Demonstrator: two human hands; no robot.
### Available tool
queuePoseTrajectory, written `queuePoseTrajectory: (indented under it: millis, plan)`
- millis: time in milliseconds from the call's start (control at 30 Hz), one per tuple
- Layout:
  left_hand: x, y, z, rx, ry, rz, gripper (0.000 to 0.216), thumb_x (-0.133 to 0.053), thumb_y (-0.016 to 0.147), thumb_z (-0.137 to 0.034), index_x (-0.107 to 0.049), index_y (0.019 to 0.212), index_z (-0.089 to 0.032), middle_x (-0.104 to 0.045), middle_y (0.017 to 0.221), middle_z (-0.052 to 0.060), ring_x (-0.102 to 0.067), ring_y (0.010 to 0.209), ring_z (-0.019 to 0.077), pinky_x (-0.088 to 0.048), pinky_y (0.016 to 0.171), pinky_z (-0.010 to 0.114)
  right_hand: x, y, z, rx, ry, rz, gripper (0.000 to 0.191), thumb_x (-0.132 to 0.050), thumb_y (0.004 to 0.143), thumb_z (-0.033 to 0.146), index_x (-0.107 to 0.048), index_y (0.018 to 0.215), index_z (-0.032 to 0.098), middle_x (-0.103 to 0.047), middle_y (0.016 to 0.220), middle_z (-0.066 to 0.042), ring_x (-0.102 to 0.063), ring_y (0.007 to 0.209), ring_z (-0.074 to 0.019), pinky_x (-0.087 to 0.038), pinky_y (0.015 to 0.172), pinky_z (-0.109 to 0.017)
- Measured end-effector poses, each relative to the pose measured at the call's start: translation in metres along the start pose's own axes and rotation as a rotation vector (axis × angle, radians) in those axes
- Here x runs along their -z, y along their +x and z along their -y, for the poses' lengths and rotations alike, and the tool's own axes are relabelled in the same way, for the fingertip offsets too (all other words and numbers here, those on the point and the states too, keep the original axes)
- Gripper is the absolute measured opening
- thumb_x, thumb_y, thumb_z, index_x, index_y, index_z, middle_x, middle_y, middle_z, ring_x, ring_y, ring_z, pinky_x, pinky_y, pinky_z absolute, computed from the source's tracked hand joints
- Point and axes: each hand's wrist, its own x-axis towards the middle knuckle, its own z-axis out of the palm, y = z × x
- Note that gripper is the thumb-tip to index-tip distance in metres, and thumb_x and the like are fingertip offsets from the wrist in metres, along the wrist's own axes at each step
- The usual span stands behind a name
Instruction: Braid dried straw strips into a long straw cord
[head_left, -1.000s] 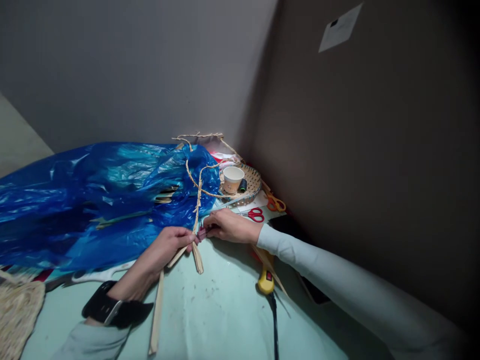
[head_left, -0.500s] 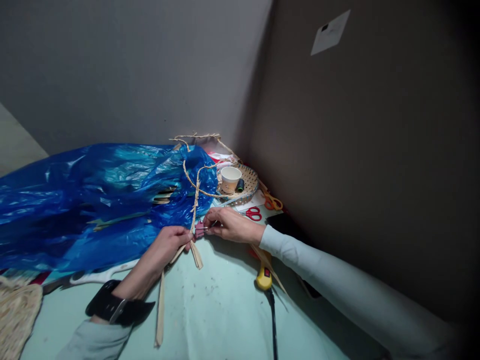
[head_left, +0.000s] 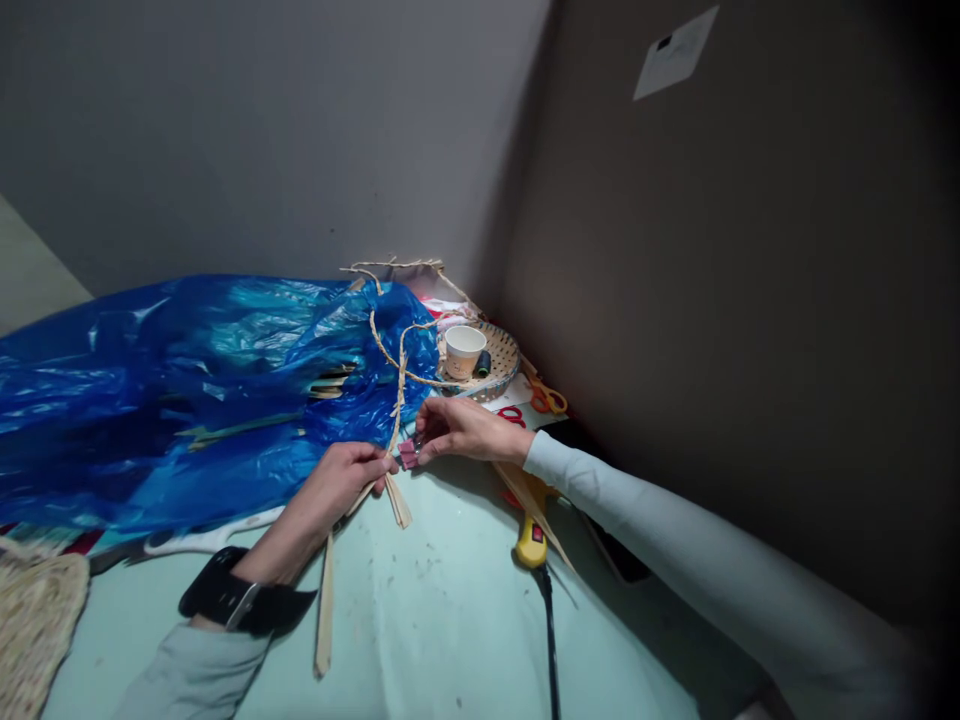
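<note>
My left hand [head_left: 352,475], with a black watch on the wrist, is closed in a pinch on a braided straw cord [head_left: 400,390]. Loose flat straw strips [head_left: 399,503] fan out below those fingers, and a longer strip [head_left: 324,610] hangs toward the table's front. Just to the right, my right hand [head_left: 457,430] pinches a pink binder clip [head_left: 408,454] by its metal handles. The clip's pink body faces the cord beside my left fingertips, with a small gap showing. From there the cord loops up over the blue plastic bag [head_left: 247,400].
Behind my hands, a woven basket [head_left: 504,362] holds a paper cup [head_left: 465,350] and a dark thread spool [head_left: 483,363]. Orange scissors [head_left: 549,399] and red scissors [head_left: 511,414] lie nearby. A yellow-handled corded tool [head_left: 531,545] rests right; a woven straw piece [head_left: 37,630] lies left.
My right hand has drawn the pink clip slightly right, away from the cord, and its fingers have closed in on the handles. My left hand keeps its pinch.
</note>
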Motion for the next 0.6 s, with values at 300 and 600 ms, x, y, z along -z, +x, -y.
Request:
queuePoseTrajectory:
  millis: [300,600]
  plan:
    - [-0.001,0.003,0.007,-0.165,-0.05,-0.007,0.025,-0.062,0.079,-0.037,-0.068,0.078,-0.013,-0.052,0.049,-0.005,-0.042,0.047,0.0101,-0.024,0.049,0.025,0.005,-0.003,0.013,-0.01,-0.038,-0.034,0.024,-0.078,0.075,0.022,-0.056,0.081,0.016,-0.055,0.068,0.005,-0.048,0.063,-0.0104,-0.033,0.061,-0.022]
    - [-0.002,0.007,0.012,-0.233,0.03,-0.002,0.019,-0.061,0.088,-0.033,-0.064,0.079,-0.016,-0.052,0.055,-0.007,-0.046,0.049,0.0102,-0.036,0.051,0.025,0.005,-0.001,0.021,0.005,-0.114,-0.063,0.024,-0.076,0.076,0.019,-0.053,0.075,0.015,-0.052,0.066,0.006,-0.044,0.061,-0.0094,-0.028,0.059,-0.022]
